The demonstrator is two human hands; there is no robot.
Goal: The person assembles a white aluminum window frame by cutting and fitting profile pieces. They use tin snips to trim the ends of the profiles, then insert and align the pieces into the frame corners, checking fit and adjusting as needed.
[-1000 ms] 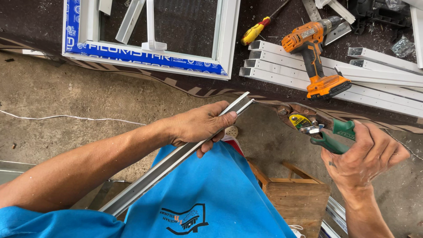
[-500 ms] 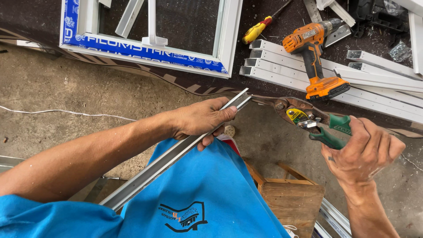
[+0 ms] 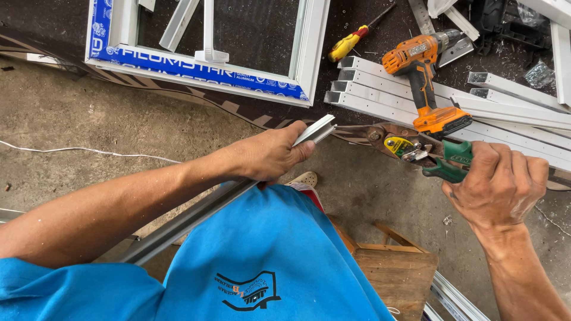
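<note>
Standing right by this one, and there's only the head view to go on, looking straight down past a blue shirt [image 3: 262, 261] onto a concrete floor [image 3: 89, 113]. The left hand [image 3: 270, 156] is wrapped tight around a long grey metal strip [image 3: 196, 211], which runs up from the lower left across the lap to an end [image 3: 318, 128] poking out just past the fingers. The right hand [image 3: 496, 187] is closed on the green handles of a pair of snips [image 3: 410, 145], whose blades point left with the tip right at the strip's end — touching or a hair off, I can't tell from here, and I can't tell if the blades are parted either. Beyond the hands, on a dark bench, there's an orange drill [image 3: 425, 77] standing on a stack of white profiles [image 3: 380, 89], a yellow-and-red screwdriver [image 3: 348, 44], and a white window frame [image 3: 297, 65] with blue film on it. A wooden stool [image 3: 395, 267] sits by the knee. If it were me cutting here, I'd keep that grip close to the end like it is so the strip can't flap, feed the metal deep into the blades rather than nibbling with the tips, and hold the snips square to the strip — with the left fingertips kept back of the cut line.
</note>
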